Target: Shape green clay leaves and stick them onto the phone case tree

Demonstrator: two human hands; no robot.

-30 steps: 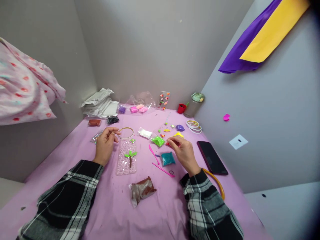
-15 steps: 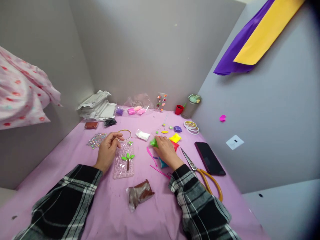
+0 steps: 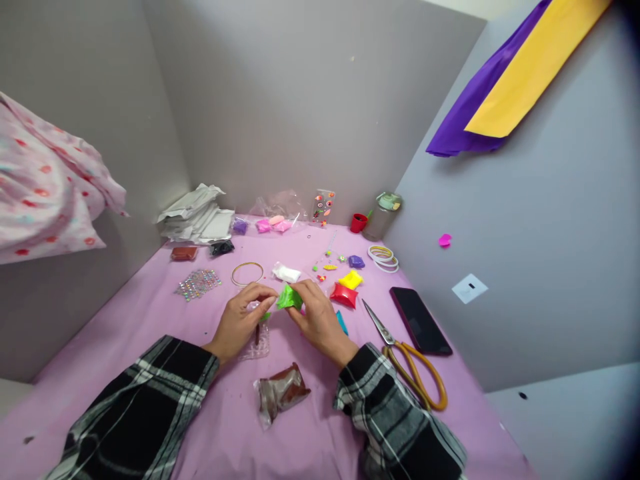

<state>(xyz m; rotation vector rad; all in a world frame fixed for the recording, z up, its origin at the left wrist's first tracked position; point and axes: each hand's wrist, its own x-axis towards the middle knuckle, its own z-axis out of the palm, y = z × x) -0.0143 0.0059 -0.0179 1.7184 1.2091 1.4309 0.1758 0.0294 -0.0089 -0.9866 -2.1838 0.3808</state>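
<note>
My right hand grips a small packet of bright green clay between thumb and fingers. Close to the packet's left edge is my left hand, its thumb and fingertips pinched together at the clear wrapper. Under my left hand lies a clear patterned phone case, largely covered, with a brown stem and a bit of green leaf showing on it. A brown clay packet rests on the cloth nearer to me.
Right of my hands are a red packet, a yellow packet, scissors and a phone. Farther back lie a white packet, a gold bangle and a gem sheet. A bottle stands by the wall.
My right hand has lifted the green packet and moved left with it. My left hand has come right, over the phone case, to the packet. The red packet is now uncovered.
</note>
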